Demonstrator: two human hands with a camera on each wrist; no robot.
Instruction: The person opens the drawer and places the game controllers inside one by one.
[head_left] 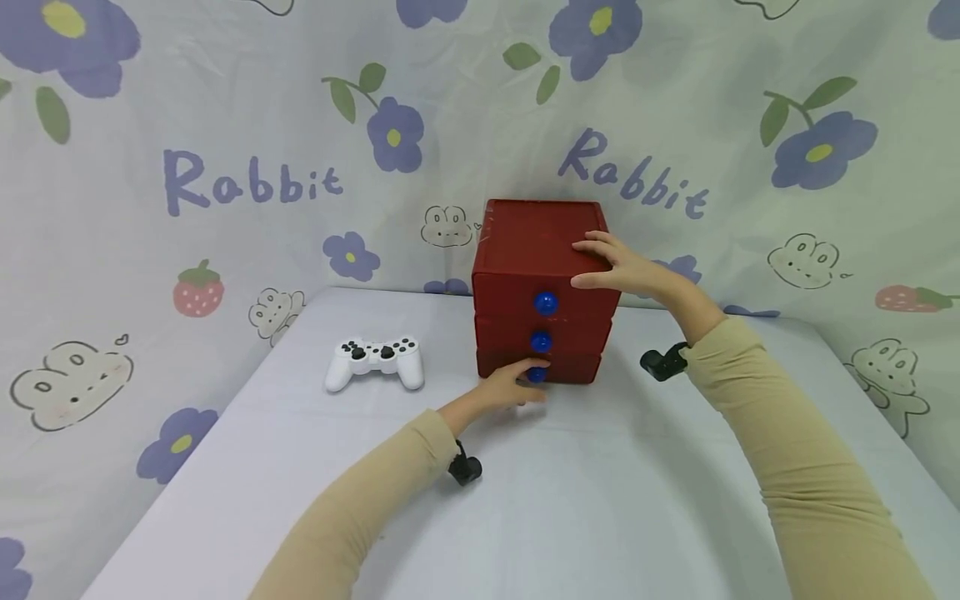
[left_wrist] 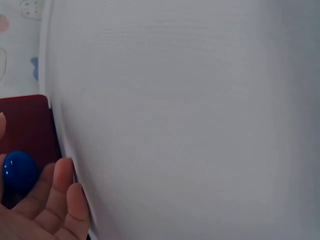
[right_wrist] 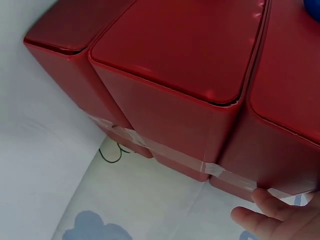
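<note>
A red three-drawer box stands at the back of the table, with a blue round knob on each drawer. My left hand is at the bottom knob, thumb above it and fingers below. In the left wrist view, the blue knob sits between the thumb side and loosely bent fingers, which do not close on it. With fingers spread, my right hand lies at the box's upper right edge. Its fingertips meet the side wall in the right wrist view. The drawers look pushed in.
A white game controller lies on the table left of the box. The white tabletop stretches in front. Behind the box hangs a patterned cloth. Clear tape runs along the box's side, near a thin dark cord.
</note>
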